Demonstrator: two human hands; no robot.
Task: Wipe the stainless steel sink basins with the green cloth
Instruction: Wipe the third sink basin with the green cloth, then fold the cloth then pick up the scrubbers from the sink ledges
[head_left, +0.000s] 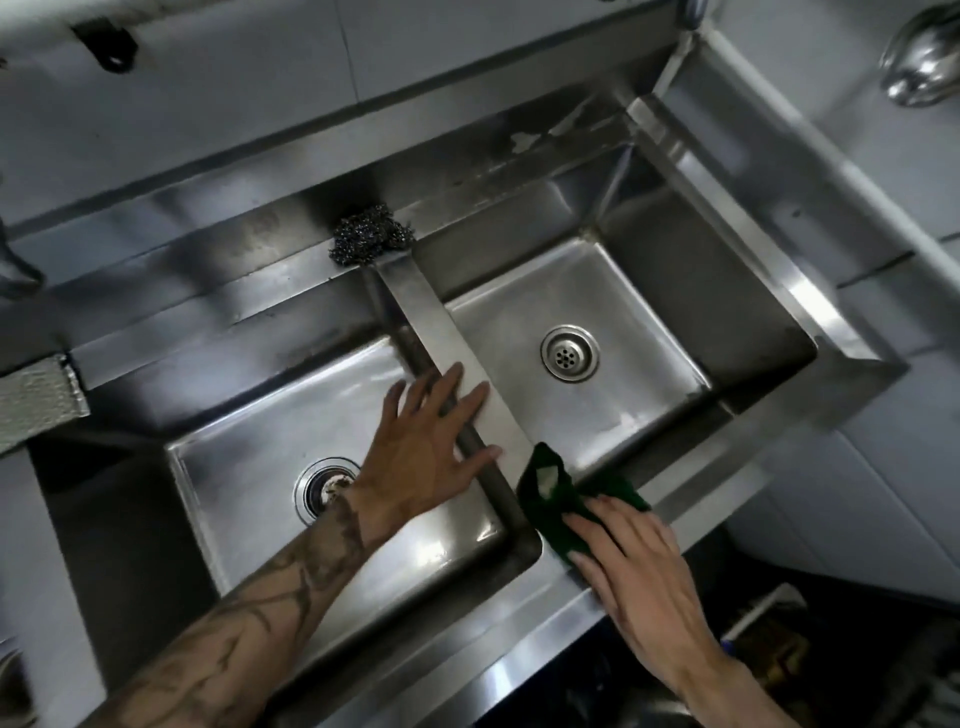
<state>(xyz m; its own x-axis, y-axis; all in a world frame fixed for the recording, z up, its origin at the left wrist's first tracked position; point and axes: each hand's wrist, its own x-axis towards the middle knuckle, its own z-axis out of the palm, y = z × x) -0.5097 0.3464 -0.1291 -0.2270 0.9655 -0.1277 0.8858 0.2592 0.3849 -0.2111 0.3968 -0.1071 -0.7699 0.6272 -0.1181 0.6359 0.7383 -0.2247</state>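
Observation:
A stainless steel double sink fills the view. The left basin (249, 467) has a dark drain and the right basin (519, 332) a shiny strainer drain. A steel divider (415, 306) runs between them. The green cloth (545, 499) lies on the front rim where the divider meets it. My right hand (639, 577) presses flat on the cloth's near end, fingers on it. My left hand (431, 441) rests open and spread, palm down, on the divider above the left basin, holding nothing.
A steel wool scourer (371, 234) sits at the divider's far end on the back ledge. A faucet (919, 57) shows at the top right. A grey cloth (36, 400) hangs at the left edge. Dark clutter lies below the front rim at the lower right.

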